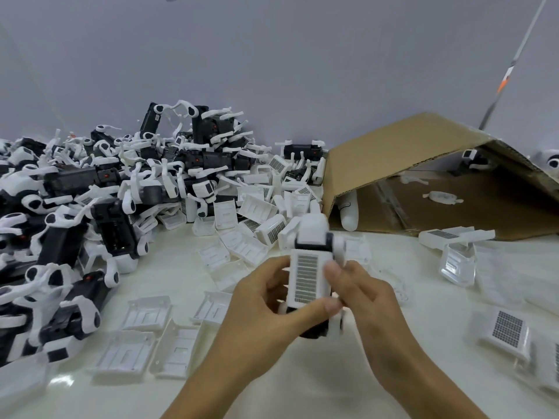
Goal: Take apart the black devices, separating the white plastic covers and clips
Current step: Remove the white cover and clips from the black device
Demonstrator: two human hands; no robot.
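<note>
- Both forearms come in from six o'clock and meet just below centre. The left hand [266,300] curls round the near end of the black device [308,285], thumb lying across the bottom edge of its white plastic cover [307,278]. The right hand [360,294] clamps the device's right flank, thumb tip at the cover's right edge; it is blurred, so finer finger placement cannot be told.
- The device is held clear of the white table [302,373], long axis running towards twelve o'clock, grille side up, a white clip [313,229] at its far end.
- To do this step well, I judge the left hand should brace the black body while the right thumb levers the cover's edge upward. A steady peel should suit thin plastic better than a snap, with the clip left until the cover is off.
- Loose covers [145,316] lie on the table from seven to nine o'clock.
- The pile of untouched devices [90,192] fills nine to eleven o'clock.
- A tipped cardboard box [408,152] stands at one to two o'clock.
</note>
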